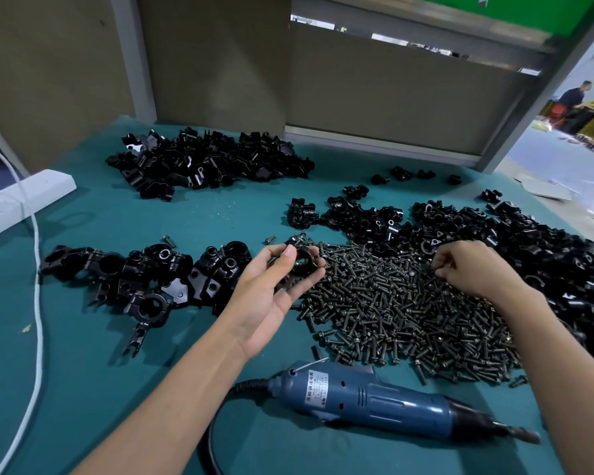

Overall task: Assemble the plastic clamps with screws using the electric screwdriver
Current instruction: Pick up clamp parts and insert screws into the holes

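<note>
My left hand (275, 289) holds a black plastic clamp (302, 262) between thumb and fingertips, palm up, just left of the screw pile (402, 310). My right hand (474, 265) is curled over the far side of that pile of dark screws, its fingertips pinching down among them; what they grip is hidden. The blue electric screwdriver (384, 402) lies on the green mat in front of me, bit pointing right, with neither hand touching it.
Assembled clamps (141, 275) lie at the left. Loose black clamp parts are heaped at the back (206, 159) and at the right (515, 234). A white cable (36, 303) runs down the left side past a white block (31, 190). A person stands far off at the right.
</note>
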`<move>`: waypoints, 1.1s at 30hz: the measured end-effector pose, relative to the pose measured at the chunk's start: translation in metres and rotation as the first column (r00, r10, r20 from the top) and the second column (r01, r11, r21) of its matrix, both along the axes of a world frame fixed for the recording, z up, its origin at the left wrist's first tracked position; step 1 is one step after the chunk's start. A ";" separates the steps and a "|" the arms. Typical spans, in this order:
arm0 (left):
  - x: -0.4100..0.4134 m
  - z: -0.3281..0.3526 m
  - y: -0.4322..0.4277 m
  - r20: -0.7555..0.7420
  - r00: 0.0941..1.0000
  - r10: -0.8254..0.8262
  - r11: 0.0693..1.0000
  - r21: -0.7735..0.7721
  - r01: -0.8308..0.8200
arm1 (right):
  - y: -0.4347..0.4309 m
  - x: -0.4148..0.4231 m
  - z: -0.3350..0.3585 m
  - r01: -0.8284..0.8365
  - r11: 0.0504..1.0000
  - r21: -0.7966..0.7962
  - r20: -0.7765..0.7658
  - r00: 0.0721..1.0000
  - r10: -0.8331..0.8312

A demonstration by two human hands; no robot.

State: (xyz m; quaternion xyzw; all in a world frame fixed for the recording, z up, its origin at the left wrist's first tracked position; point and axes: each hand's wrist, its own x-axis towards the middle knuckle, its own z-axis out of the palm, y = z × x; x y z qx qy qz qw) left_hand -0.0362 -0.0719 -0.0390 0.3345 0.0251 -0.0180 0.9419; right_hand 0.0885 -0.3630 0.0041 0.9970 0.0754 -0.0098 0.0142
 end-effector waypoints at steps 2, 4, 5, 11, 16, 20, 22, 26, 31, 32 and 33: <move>0.000 0.000 0.000 -0.004 1.000 -0.004 1.000 -0.004 0.004 | 0.000 -0.002 -0.001 -0.016 0.992 0.122 0.019 1.000 0.014; 0.000 0.000 -0.001 -0.008 1.000 -0.009 1.000 -0.013 0.009 | 0.007 -0.009 0.002 -0.017 0.940 0.340 0.067 0.998 -0.006; 0.000 0.000 -0.001 -0.012 1.000 -0.011 1.000 -0.019 0.011 | 0.012 -0.014 0.004 -0.026 0.896 0.443 0.083 0.996 -0.012; -0.002 0.002 -0.001 -0.044 0.999 -0.019 0.999 -0.030 0.018 | 0.077 -0.053 0.011 -0.047 0.461 0.886 -0.009 0.993 0.119; -0.003 0.005 -0.001 -0.059 0.998 -0.013 0.997 -0.075 0.008 | 0.121 -0.074 0.009 -0.033 0.074 0.997 0.013 0.967 0.255; -0.002 0.006 0.000 -0.071 0.997 -0.002 0.996 -0.090 -0.005 | 0.141 -0.081 0.003 -0.175 0.217 0.960 0.148 0.980 0.134; -0.002 0.006 0.000 -0.073 0.997 0.011 0.994 -0.105 -0.018 | 0.145 -0.082 0.001 -0.242 0.334 0.911 0.202 0.968 0.150; -0.003 0.006 0.001 -0.055 0.998 0.028 0.992 -0.122 -0.034 | 0.146 -0.083 0.001 -0.274 0.422 0.864 0.196 0.956 0.220; -0.002 0.006 0.002 -0.033 0.999 0.027 0.996 -0.081 -0.029 | 0.147 -0.086 0.003 -0.395 0.692 0.605 0.273 0.919 0.285; -0.002 0.007 0.003 -0.025 0.999 0.027 0.998 -0.063 -0.028 | 0.148 -0.087 0.003 -0.418 0.734 0.535 0.279 0.908 0.314; -0.002 0.007 0.004 -0.019 0.999 0.028 0.998 -0.051 -0.029 | 0.150 -0.087 0.002 -0.438 0.747 0.500 0.292 0.897 0.331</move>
